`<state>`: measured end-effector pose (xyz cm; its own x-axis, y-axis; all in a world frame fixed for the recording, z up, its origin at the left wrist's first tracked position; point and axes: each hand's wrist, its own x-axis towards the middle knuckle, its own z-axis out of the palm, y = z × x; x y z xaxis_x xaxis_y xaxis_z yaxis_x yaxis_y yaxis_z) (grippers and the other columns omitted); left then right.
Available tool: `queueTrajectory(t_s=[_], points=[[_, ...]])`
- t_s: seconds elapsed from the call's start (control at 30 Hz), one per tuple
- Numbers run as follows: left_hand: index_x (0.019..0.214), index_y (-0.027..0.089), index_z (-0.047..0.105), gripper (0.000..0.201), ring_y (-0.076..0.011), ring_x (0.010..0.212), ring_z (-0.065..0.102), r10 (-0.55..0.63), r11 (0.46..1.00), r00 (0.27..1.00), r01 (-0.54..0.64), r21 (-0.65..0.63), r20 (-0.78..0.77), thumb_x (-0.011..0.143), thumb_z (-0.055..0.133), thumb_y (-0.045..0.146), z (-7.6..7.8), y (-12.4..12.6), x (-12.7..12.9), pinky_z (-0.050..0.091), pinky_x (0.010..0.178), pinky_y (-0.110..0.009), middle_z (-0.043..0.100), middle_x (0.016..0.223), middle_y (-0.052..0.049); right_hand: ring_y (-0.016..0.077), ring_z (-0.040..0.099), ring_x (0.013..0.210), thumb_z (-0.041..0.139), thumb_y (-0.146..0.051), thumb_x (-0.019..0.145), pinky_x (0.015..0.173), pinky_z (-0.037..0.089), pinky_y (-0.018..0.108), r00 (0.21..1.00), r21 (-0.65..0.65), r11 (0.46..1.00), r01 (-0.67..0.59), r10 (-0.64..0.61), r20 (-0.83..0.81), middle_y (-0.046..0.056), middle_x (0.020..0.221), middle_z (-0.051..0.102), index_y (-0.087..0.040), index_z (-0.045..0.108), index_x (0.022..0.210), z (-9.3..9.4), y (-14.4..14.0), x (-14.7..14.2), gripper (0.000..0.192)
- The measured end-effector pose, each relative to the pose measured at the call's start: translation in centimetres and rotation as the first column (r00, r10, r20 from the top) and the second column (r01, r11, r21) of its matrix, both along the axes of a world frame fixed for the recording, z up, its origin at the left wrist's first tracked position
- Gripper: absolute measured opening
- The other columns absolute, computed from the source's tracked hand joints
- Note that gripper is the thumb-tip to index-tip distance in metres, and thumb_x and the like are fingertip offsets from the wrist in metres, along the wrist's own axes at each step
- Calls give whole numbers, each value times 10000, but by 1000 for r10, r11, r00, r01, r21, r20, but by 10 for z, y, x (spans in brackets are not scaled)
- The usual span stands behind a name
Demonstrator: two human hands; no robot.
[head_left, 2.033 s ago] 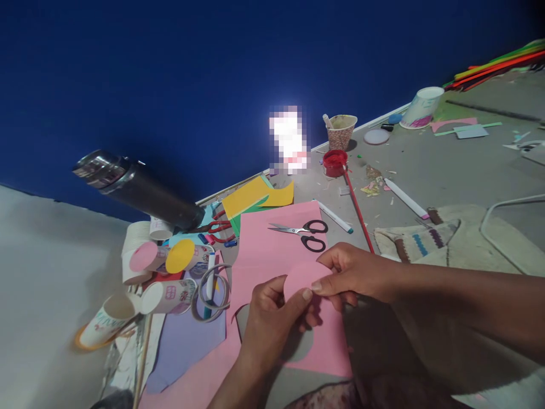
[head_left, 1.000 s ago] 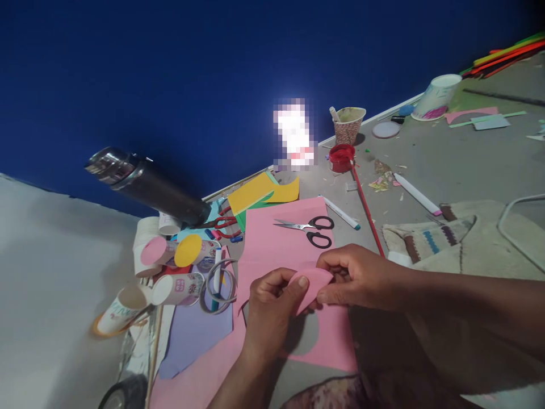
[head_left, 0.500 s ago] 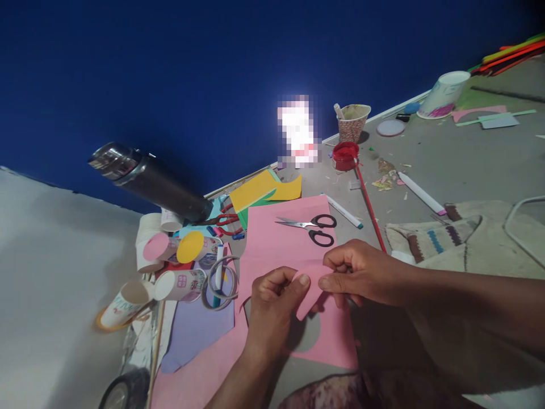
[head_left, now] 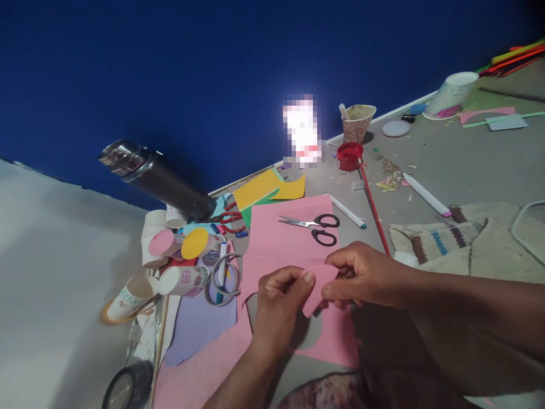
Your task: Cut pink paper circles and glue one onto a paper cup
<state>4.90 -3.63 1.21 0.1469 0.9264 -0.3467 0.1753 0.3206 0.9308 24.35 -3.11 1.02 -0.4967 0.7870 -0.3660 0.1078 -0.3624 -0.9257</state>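
Observation:
A small pink paper piece (head_left: 315,291) is pinched between my two hands, above a larger pink sheet (head_left: 272,233). My left hand (head_left: 283,301) grips its left side, thumb on top. At its right edge, my right hand (head_left: 357,274) holds it between thumb and fingers. Part of the piece is hidden behind the fingers. Just beyond my hands, scissors (head_left: 313,223) with black handles lie on the large sheet, blades parted and pointing left. The large sheet has a rounded cut-out (head_left: 313,335) under my hands.
Left stand a dark thermos (head_left: 170,184), paper cups (head_left: 183,281) and tape rings (head_left: 223,281). Purple paper (head_left: 204,324) lies nearby. A red paint pot (head_left: 349,156), a brush (head_left: 374,210), markers (head_left: 426,195) and a cloth (head_left: 443,238) are at the right.
The whole view has shifted slightly, so things appear a little further right. Both hands keep hold of the pink paper piece, whose tilt has changed a little.

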Motion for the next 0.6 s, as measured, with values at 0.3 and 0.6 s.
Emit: queueTrajectory(t_s=[0.3, 0.6], points=[[589, 145, 635, 367, -85, 559, 315, 27, 1000, 1000, -27, 5, 16, 767, 767, 438, 2, -2, 3, 266, 541, -232, 424, 543, 44, 114, 541, 475, 727, -416, 803, 455, 355, 218, 999, 84, 996, -7, 4, 40, -6, 577, 670, -208, 510, 642, -3, -2, 1, 341], [785, 136, 695, 284, -133, 543, 572, -88, 987, 964, 118, -107, 252, 826, 734, 414, 0, -5, 4, 431, 570, -245, 654, 592, -24, 90, 500, 430, 724, -485, 809, 433, 361, 212, 999, 41, 998, 50, -50, 0, -16, 547, 641, -190, 543, 663, -1, 0, 1, 376]])
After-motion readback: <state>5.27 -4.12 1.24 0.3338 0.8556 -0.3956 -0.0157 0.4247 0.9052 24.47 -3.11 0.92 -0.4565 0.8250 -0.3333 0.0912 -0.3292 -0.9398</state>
